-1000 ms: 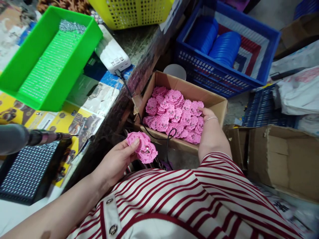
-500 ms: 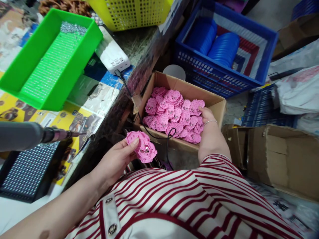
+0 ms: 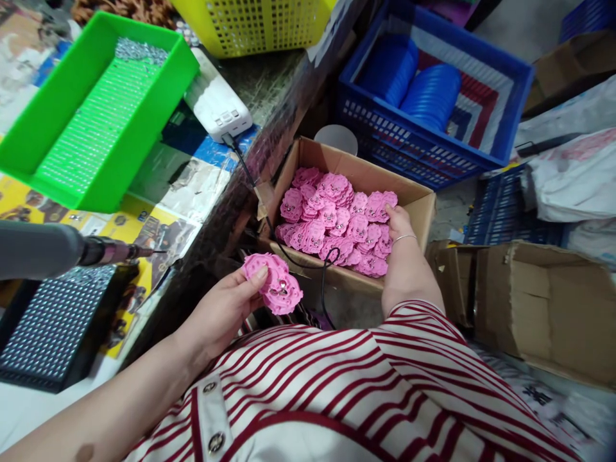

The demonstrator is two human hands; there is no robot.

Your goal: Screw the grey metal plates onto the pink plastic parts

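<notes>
My left hand pinches a pink scalloped plastic piece between thumb and fingers, in front of my striped shirt. Small shiny metal parts show on the piece. Over the right side of the cardboard box, my right hand grips the edge of another pink scalloped piece; its fingers are partly hidden. Stacks of like pink pieces fill much of the box. A black cable loops across the box's near edge.
A power screwdriver juts in from the left above a black tray. On the bench are a green tray, a white power bank and a yellow basket. Behind the box stands a blue crate; an open carton lies to the right.
The pink piece at my right hand has shifted very slightly. My left hand keeps its grip in nearly the same place.
</notes>
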